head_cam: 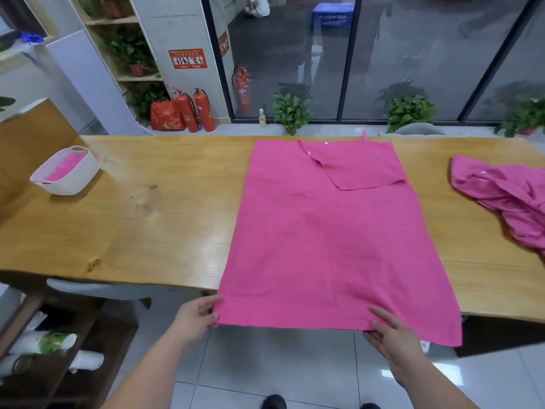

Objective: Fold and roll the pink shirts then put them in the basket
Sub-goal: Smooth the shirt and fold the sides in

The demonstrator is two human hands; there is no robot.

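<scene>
A pink shirt (324,237) lies flat on the wooden table (147,225), folded into a long rectangle, its near hem hanging over the table's front edge. My left hand (196,317) pinches the hem's left corner. My right hand (389,335) pinches the hem right of the middle, fingers on top of the cloth. A white basket (85,178) stands at the table's left with pink cloth inside. A second pink shirt (501,196) lies crumpled at the right end.
A grey chair (100,290) is tucked under the table's left front. A wooden shelf with rolled items (44,349) stands at lower left. Potted plants (290,113) and fire extinguishers (203,110) line the far wall and glass.
</scene>
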